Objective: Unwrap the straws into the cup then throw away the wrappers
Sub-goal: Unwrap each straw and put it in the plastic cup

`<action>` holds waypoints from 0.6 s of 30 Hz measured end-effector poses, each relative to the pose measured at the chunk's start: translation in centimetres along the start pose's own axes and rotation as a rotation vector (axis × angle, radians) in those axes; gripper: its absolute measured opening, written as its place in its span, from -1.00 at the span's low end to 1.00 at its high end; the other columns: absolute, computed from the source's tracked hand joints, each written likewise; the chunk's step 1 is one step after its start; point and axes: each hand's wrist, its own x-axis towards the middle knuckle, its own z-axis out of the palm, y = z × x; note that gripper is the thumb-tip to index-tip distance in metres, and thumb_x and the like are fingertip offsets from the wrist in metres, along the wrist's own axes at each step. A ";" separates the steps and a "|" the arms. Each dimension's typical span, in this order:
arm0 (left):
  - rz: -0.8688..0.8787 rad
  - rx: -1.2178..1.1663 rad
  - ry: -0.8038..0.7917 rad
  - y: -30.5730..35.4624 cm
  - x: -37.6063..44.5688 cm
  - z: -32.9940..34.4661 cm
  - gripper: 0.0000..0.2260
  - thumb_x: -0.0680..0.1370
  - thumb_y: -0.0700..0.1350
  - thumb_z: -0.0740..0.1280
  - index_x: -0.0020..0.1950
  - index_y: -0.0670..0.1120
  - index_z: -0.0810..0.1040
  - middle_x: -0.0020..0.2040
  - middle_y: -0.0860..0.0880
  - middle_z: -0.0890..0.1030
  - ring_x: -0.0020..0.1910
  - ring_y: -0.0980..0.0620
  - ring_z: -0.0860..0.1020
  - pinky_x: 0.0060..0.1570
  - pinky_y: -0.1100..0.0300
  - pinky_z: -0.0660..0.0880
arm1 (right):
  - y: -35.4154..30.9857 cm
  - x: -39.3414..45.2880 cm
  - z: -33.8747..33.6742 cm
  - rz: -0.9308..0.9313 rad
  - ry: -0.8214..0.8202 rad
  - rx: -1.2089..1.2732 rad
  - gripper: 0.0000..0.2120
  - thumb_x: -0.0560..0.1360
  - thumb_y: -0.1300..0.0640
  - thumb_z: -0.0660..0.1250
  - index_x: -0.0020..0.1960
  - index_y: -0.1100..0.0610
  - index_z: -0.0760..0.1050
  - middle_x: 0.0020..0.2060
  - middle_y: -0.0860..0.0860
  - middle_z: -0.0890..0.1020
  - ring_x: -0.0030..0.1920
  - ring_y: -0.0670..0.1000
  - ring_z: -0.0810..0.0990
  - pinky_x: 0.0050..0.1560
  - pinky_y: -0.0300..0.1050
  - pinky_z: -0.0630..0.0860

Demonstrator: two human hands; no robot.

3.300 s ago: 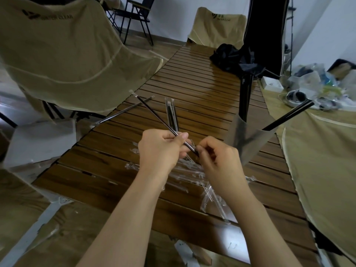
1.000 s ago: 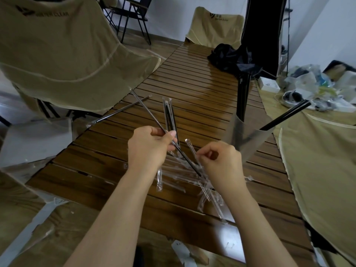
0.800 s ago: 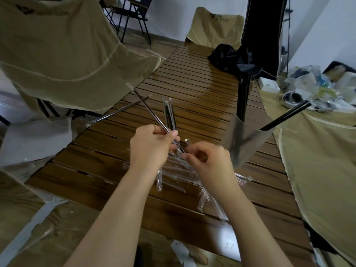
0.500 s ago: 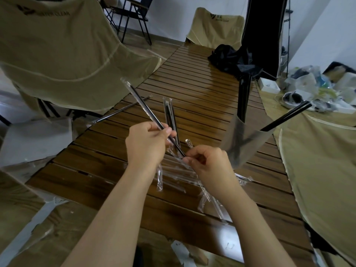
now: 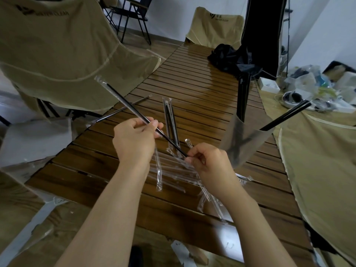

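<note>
- Your left hand [image 5: 134,139] pinched the straw [image 5: 134,112] mid-shaft; right fingers [image 5: 189,158] pinched its near end.
- Straw ran far-left to near-right, above the desk [image 5: 192,89].
- Cup [image 5: 244,139] stood just right, nearer your right hand [image 5: 207,162].

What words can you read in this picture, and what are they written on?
"WATER CLEAR": printed beside a dark logo on the big tan chair on the left, a bit blurred.
Small print under a logo on the far tan chair: too small to read for sure.
Nothing else carries words I can read.
</note>
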 end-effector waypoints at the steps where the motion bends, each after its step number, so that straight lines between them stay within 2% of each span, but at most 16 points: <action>1: 0.013 -0.003 0.014 0.0 0.0 0.0 -0.84 0.54 -0.16 0.39 0.11 -0.05 0.61 -0.14 0.06 0.69 -0.20 0.21 0.67 -0.11 0.25 0.61 | 0.2 0.0 0.1 -0.008 0.014 -0.004 -0.91 0.53 0.21 0.34 -0.03 0.22 0.58 -0.16 -0.03 0.54 -0.27 -0.24 0.42 -0.22 -0.44 0.40; 3: 0.043 -0.020 0.061 0.2 0.2 -0.3 -0.85 0.55 -0.15 0.38 0.12 -0.03 0.60 -0.13 0.07 0.69 -0.19 0.22 0.66 -0.14 0.27 0.60 | 0.7 -0.2 0.2 -0.014 0.043 -0.040 -0.97 0.51 0.24 0.35 -0.09 0.16 0.57 -0.18 -0.06 0.56 -0.23 -0.22 0.48 -0.16 -0.38 0.45; 5: 0.059 -0.054 0.126 0.4 0.5 -0.7 -0.86 0.56 -0.14 0.36 0.11 -0.01 0.59 -0.11 0.08 0.68 -0.20 0.26 0.65 -0.18 0.31 0.58 | 1.3 -0.3 0.4 0.008 0.053 -0.082 -0.92 0.51 0.25 0.35 -0.14 0.11 0.56 -0.20 -0.09 0.56 -0.21 -0.21 0.50 -0.17 -0.30 0.50; 7: 0.050 -0.098 0.157 0.4 0.8 -1.1 -0.87 0.57 -0.14 0.35 0.11 -0.02 0.59 -0.10 0.08 0.68 -0.21 0.29 0.65 -0.21 0.34 0.57 | 1.7 -0.3 0.5 0.040 0.058 -0.094 -0.94 0.51 0.23 0.35 -0.09 0.10 0.56 -0.20 -0.10 0.56 -0.22 -0.21 0.50 -0.22 -0.31 0.48; 8: 0.033 -0.118 0.152 0.4 0.9 -1.2 -0.87 0.57 -0.14 0.35 0.11 -0.03 0.60 -0.10 0.07 0.69 -0.20 0.29 0.65 -0.23 0.35 0.56 | 1.7 -0.3 0.5 0.061 0.057 -0.082 -0.92 0.51 0.19 0.36 0.00 0.08 0.56 -0.16 -0.10 0.57 -0.21 -0.22 0.50 -0.22 -0.37 0.45; 10: -0.004 -0.137 0.115 0.3 0.8 -1.2 -0.87 0.57 -0.15 0.35 0.11 -0.05 0.60 -0.09 0.05 0.69 -0.19 0.26 0.66 -0.25 0.36 0.55 | 1.5 -0.3 0.5 0.104 0.047 -0.037 -0.64 0.49 0.10 0.40 0.26 0.03 0.47 0.00 -0.12 0.58 -0.04 -0.22 0.52 -0.08 -0.42 0.42; 11: -0.020 -0.134 0.086 0.3 0.8 -1.2 -0.87 0.57 -0.15 0.35 0.10 -0.05 0.59 -0.08 0.04 0.69 -0.18 0.24 0.67 -0.25 0.36 0.55 | 1.3 -0.3 0.5 0.106 0.051 -0.018 -0.52 0.46 0.05 0.43 0.35 -0.01 0.40 0.09 -0.14 0.56 0.07 -0.19 0.50 0.02 -0.39 0.41; 13: -0.051 -0.114 0.015 0.3 0.5 -0.9 -0.91 0.57 -0.16 0.35 0.06 -0.04 0.58 -0.09 0.03 0.70 -0.18 0.20 0.68 -0.22 0.31 0.57 | 0.6 -0.3 0.4 0.070 0.077 0.021 -0.43 0.43 0.00 0.44 0.39 -0.05 0.35 0.15 -0.18 0.53 0.17 -0.20 0.46 0.13 -0.31 0.41; 15: -0.097 -0.098 -0.069 0.2 0.3 -0.5 -0.94 0.56 -0.16 0.36 0.02 -0.03 0.58 -0.10 0.02 0.70 -0.19 0.18 0.68 -0.18 0.28 0.59 | 0.3 -0.3 0.4 0.022 0.106 0.058 -0.56 0.46 0.03 0.42 0.32 -0.04 0.43 0.09 -0.16 0.57 0.09 -0.22 0.51 0.10 -0.29 0.47; 18: -0.156 -0.104 -0.171 0.3 -0.2 -0.1 -0.92 0.56 -0.17 0.36 0.05 -0.08 0.59 -0.10 -0.01 0.71 -0.20 0.17 0.69 -0.20 0.30 0.60 | 0.1 -0.4 0.2 -0.050 0.166 0.071 -0.89 0.52 0.16 0.35 0.03 0.05 0.60 -0.23 -0.12 0.63 -0.26 -0.25 0.55 -0.25 -0.39 0.48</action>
